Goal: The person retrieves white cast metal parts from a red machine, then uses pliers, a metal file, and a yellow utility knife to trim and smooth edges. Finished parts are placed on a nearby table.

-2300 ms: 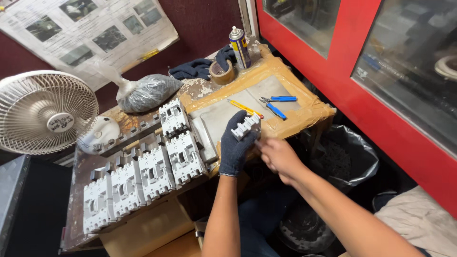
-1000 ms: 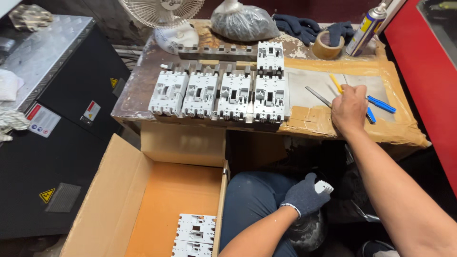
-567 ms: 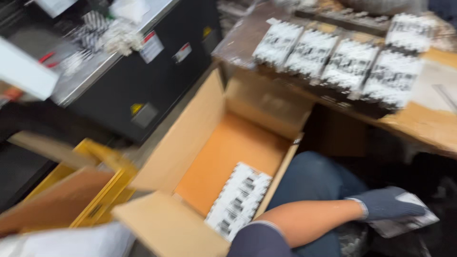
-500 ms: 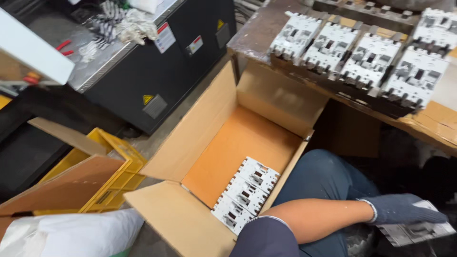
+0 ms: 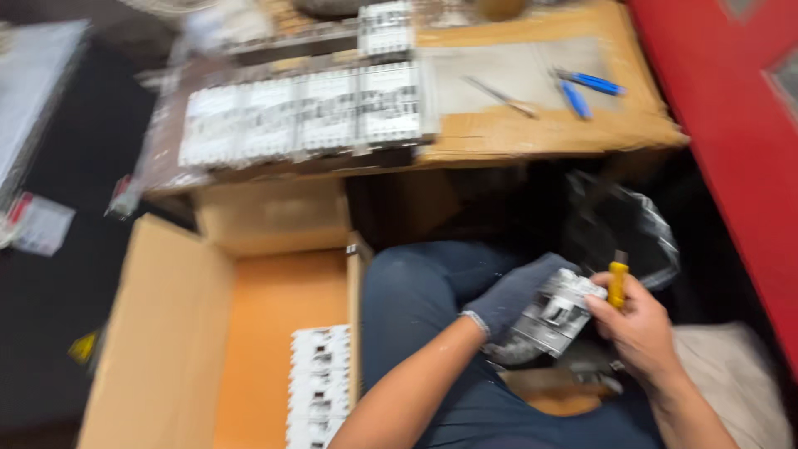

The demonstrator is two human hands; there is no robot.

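Over the lap, well below the front edge of the workbench (image 5: pixel 549 137), a grey-white circuit breaker (image 5: pixel 559 314) sat gripped in the gloved left hand (image 5: pixel 514 293), fingers wrapped round its left side. The bare right hand (image 5: pixel 638 323) was closed on a yellow-handled screwdriver (image 5: pixel 617 281), its handle standing upright just beside the breaker's right edge; whether the tip touched the breaker could not be told, since the hand hid it and the picture was blurred. Doing this well seemed to call for a steady hold: the breaker braced against the thigh, its face turned up toward the eyes, the tool seated squarely before any turn, so it would not slip toward the gloved fingers. A black bin bag (image 5: pixel 625 231) gaped just behind the hands, so a loosened small part could likely drop into it. To the left, an open cardboard box (image 5: pixel 174 333) on the floor held more breakers (image 5: pixel 320 391) along its right wall. On the workbench a row of breakers (image 5: pixel 303 112) lay near the front edge, with blue-handled tools (image 5: pixel 582 90) toward the right corner.
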